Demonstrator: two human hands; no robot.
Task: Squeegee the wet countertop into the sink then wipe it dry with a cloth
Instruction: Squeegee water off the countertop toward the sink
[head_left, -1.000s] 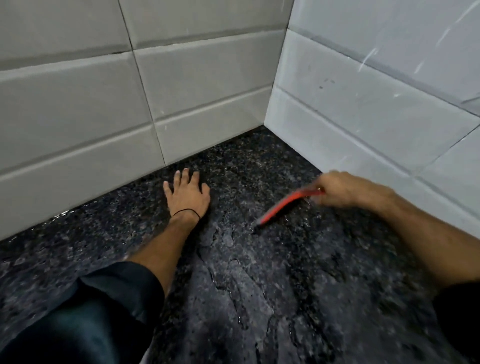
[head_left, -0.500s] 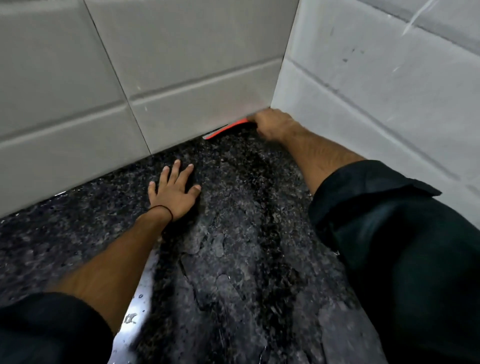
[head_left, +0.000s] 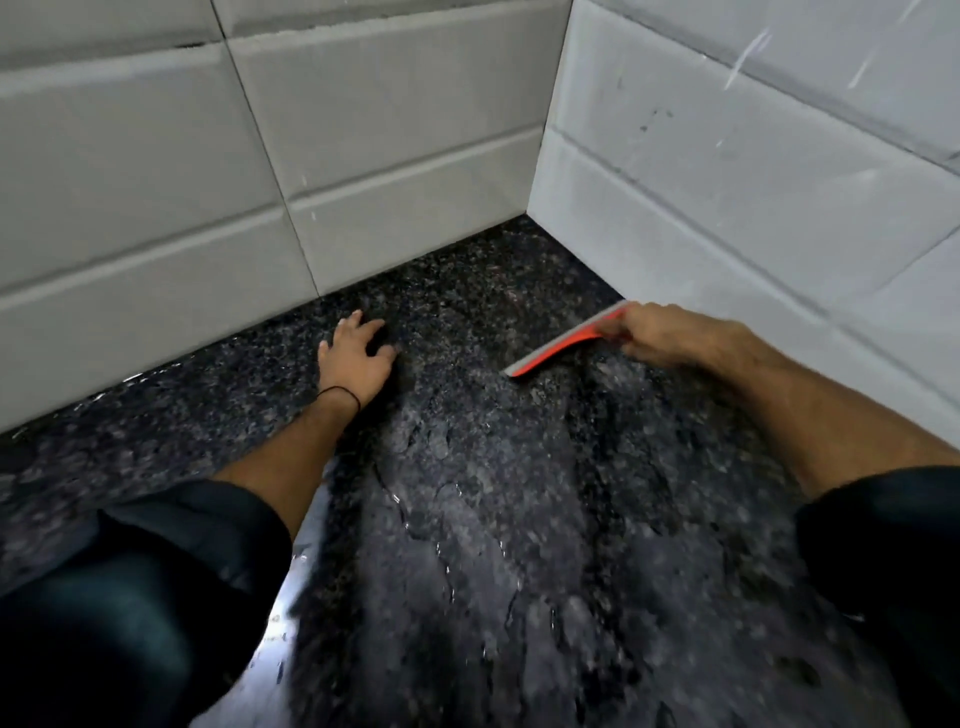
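Note:
A dark speckled stone countertop (head_left: 493, 519) runs into a tiled corner, with sheets of water lying across its middle. My right hand (head_left: 670, 338) grips an orange squeegee (head_left: 561, 345) with a grey blade; the blade rests on the counter near the right wall, angled from upper right to lower left. My left hand (head_left: 358, 353) rests on the counter near the back wall, fingers slightly curled, a thin black band at the wrist. Neither a sink nor a cloth is in view.
White tiled walls close the counter at the back (head_left: 260, 182) and on the right (head_left: 753, 182), meeting in a corner. A shiny wet or metallic strip (head_left: 291, 597) shows by my left forearm. Dark sleeves cover both lower corners of the view.
My right hand has pulled the squeegee from the back corner toward me along the right wall. My left hand has curled its fingers a little and stayed in place.

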